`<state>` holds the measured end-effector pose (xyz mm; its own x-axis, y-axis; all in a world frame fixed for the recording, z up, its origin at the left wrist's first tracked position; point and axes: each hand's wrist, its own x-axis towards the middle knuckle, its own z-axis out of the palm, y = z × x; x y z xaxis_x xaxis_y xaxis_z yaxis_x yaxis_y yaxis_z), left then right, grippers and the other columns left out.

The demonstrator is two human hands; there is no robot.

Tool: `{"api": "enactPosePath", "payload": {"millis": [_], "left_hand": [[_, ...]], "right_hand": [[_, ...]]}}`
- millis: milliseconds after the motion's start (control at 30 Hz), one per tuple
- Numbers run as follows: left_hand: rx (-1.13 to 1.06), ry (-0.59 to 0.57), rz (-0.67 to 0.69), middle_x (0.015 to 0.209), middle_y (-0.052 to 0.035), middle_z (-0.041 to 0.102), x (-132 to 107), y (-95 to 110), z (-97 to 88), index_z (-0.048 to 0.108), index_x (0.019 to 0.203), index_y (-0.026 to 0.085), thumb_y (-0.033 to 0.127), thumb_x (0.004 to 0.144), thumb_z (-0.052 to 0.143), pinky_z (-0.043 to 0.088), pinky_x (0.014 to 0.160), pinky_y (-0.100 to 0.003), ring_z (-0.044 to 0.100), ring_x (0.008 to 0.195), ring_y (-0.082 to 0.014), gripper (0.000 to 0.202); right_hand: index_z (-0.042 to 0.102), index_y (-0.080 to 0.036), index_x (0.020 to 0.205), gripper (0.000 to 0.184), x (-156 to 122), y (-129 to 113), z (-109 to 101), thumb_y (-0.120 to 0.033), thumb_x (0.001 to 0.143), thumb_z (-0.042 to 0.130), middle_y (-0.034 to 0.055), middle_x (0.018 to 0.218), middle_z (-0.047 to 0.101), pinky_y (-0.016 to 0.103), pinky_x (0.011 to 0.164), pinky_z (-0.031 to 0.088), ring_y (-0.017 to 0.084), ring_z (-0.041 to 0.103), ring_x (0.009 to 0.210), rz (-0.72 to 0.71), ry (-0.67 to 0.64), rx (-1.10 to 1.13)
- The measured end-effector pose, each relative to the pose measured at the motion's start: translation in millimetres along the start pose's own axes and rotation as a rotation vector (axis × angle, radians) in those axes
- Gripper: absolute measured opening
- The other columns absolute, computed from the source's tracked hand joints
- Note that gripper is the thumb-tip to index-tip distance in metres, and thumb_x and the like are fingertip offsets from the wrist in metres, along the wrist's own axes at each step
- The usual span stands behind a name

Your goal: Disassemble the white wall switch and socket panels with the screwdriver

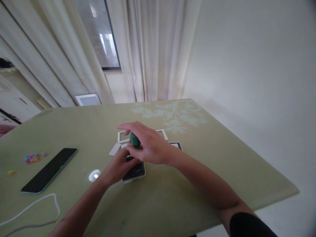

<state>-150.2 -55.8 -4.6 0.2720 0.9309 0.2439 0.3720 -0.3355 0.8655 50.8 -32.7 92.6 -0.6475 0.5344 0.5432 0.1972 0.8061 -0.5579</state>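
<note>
My right hand (pixel 151 144) curls round a rounded dark green object (pixel 135 141), which stands up between thumb and fingers; its lower end is hidden. Close beneath it, my left hand (pixel 123 161) reaches in with the thumb across a small black item with a white rim (pixel 134 171). The left fingertips are hidden behind the right hand, so what they pinch cannot be seen. Just beyond both hands lie a white rectangular frame (pixel 162 134) and a small white card (pixel 115 149). Another white-edged flat piece (pixel 176 145) shows partly behind my right wrist.
On the left of the table (pixel 197 194) lie a black phone (pixel 50 169), a white cable (pixel 32 205), small colourful pieces (pixel 32 158) and a yellow piece (pixel 11 172). A shiny round spot (pixel 94 175) is beside my left forearm. Curtains (pixel 158 49) hang behind the table.
</note>
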Motion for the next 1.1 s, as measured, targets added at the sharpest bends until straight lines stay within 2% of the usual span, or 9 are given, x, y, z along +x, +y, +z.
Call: {"api": "enactPosePath", "payload": {"millis": [100,233,367,467,600,700,867,1000,1100], "left_hand": [[-0.026,-0.042,0.012,0.088,-0.0058,0.084,0,1,-1.7,0.081,0.091,0.019,0.040,0.093,0.072,0.063,0.073,-0.034,0.076,0.083,-0.0250,0.024],[-0.026,0.014,0.004,0.076,-0.0028,0.078,7,6,-0.8,0.074,0.078,0.018,0.035,0.087,0.078,0.060,0.066,-0.030,0.073,0.074,-0.0220,0.020],[-0.045,-0.019,0.014,0.091,-0.0050,0.082,7,8,-1.2,0.078,0.095,0.018,0.038,0.085,0.082,0.063,0.072,-0.032,0.076,0.085,-0.0245,0.022],[-0.034,-0.016,0.020,0.090,-0.0060,0.083,3,1,-3.2,0.079,0.090,0.019,0.042,0.090,0.077,0.064,0.077,-0.036,0.076,0.086,-0.0257,0.023],[-0.004,0.025,0.000,0.088,-0.0055,0.083,3,-6,-2.3,0.079,0.084,0.019,0.040,0.087,0.081,0.064,0.079,-0.038,0.077,0.086,-0.0266,0.021],[-0.004,0.037,-0.018,0.093,-0.0069,0.084,4,-7,-1.7,0.080,0.091,0.018,0.040,0.081,0.088,0.065,0.077,-0.038,0.077,0.089,-0.0280,0.025],[-0.004,-0.039,0.026,0.089,-0.0048,0.084,2,-7,-3.5,0.083,0.093,0.022,0.043,0.093,0.075,0.066,0.079,-0.038,0.078,0.085,-0.0259,0.023],[0.058,0.062,0.005,0.089,-0.0060,0.084,4,-7,2.0,0.080,0.086,0.019,0.040,0.086,0.082,0.065,0.076,-0.038,0.077,0.086,-0.0281,0.021],[0.092,0.078,0.006,0.097,-0.0077,0.084,1,-4,6.7,0.080,0.094,0.017,0.041,0.086,0.082,0.065,0.078,-0.039,0.077,0.091,-0.0289,0.025]], "right_hand": [[0.050,-0.021,0.151,0.055,1,3,1,-0.013,0.099,0.064,0.0107,0.138,0.066,0.040,0.108,0.055,0.021,0.065,0.122,0.018,0.006,0.001],[0.051,-0.019,0.150,0.058,2,5,2,-0.017,0.096,0.072,0.0110,0.136,0.066,0.040,0.107,0.055,0.021,0.065,0.120,-0.014,0.033,0.012],[0.053,-0.019,0.148,0.059,3,5,4,-0.018,0.094,0.074,0.0087,0.130,0.067,0.037,0.100,0.057,0.018,0.067,0.105,0.006,0.049,0.035],[0.053,-0.019,0.148,0.057,3,4,4,-0.017,0.094,0.073,0.0083,0.130,0.067,0.037,0.101,0.056,0.017,0.067,0.101,0.010,0.056,0.045],[0.054,-0.018,0.147,0.057,3,5,5,-0.017,0.094,0.074,0.0085,0.127,0.068,0.036,0.102,0.056,0.018,0.067,0.106,-0.008,0.094,0.040],[0.056,-0.020,0.146,0.055,3,7,5,-0.021,0.094,0.074,0.0085,0.127,0.069,0.039,0.104,0.055,0.021,0.067,0.114,-0.016,0.138,0.003],[0.054,-0.020,0.147,0.055,3,8,4,-0.022,0.096,0.075,0.0079,0.126,0.070,0.039,0.105,0.054,0.021,0.067,0.114,-0.008,0.112,0.009],[0.054,-0.020,0.146,0.056,4,7,5,-0.020,0.094,0.075,0.0074,0.123,0.069,0.037,0.103,0.054,0.021,0.067,0.113,-0.011,0.107,0.001],[0.054,-0.020,0.146,0.055,4,8,6,-0.020,0.095,0.073,0.0086,0.128,0.069,0.037,0.104,0.054,0.021,0.066,0.114,-0.021,0.097,0.002]]}}
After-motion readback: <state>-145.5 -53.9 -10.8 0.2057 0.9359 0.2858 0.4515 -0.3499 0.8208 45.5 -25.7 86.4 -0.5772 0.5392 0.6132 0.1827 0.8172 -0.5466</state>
